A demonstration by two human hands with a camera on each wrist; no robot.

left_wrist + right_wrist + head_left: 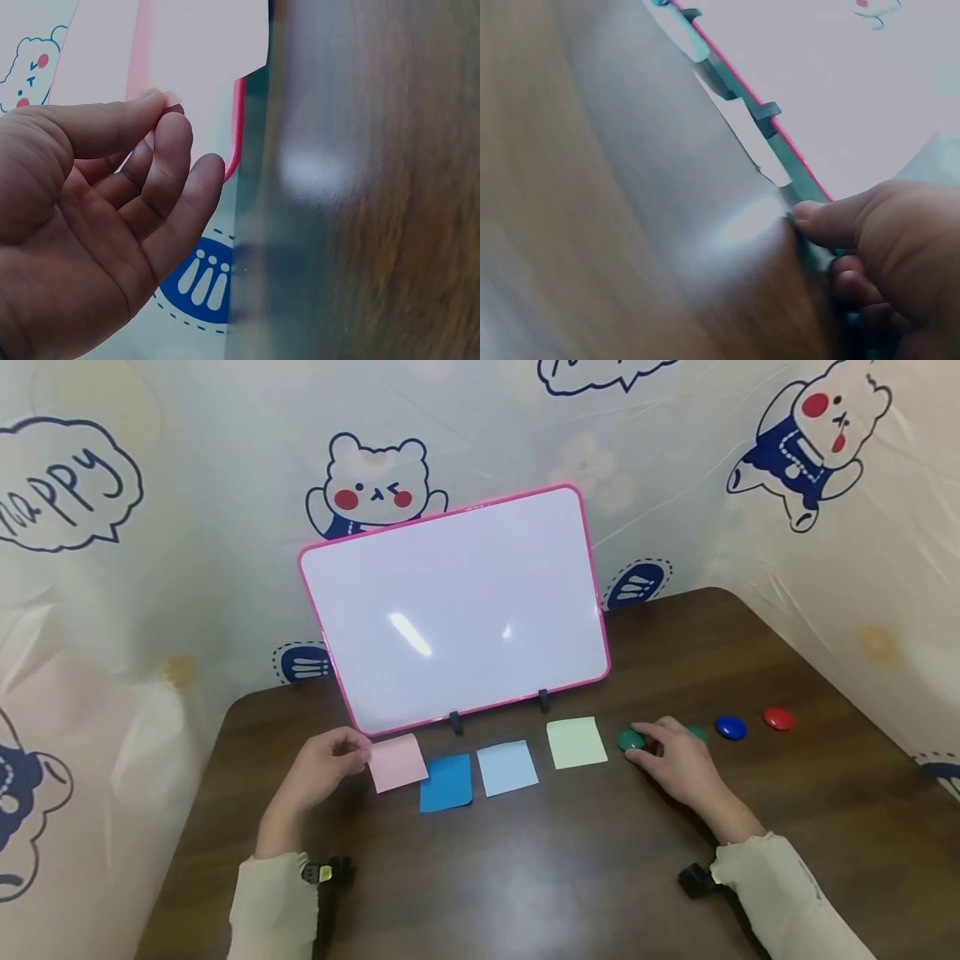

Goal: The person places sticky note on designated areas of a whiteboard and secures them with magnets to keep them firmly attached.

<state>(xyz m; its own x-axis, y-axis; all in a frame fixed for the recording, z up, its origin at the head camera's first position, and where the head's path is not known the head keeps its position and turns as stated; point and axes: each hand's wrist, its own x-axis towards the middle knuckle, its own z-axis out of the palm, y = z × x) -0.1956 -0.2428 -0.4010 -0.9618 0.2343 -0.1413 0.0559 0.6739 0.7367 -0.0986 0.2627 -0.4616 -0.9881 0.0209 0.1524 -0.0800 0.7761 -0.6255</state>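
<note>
My left hand (315, 770) pinches a pink sticky note (399, 763) by its left edge, thumb against fingertips. In the left wrist view the note's near corner shows between thumb and index finger of that hand (97, 202). At the right, my right hand (681, 763) holds a round green magnet (631, 739) between thumb and fingers, low over the table. The right wrist view catches only a green sliver by the thumb of this hand (900, 247). A dark blue note (447, 783), a light blue note (507, 767) and a pale green note (577, 743) lie between the hands.
A pink-framed whiteboard (465, 610) leans at the back of the brown table (510, 877) on black feet (456, 722). Beyond the right hand lie another green magnet (698, 733), a blue magnet (731, 727) and a red magnet (778, 718). A printed cloth (232, 527) hangs behind.
</note>
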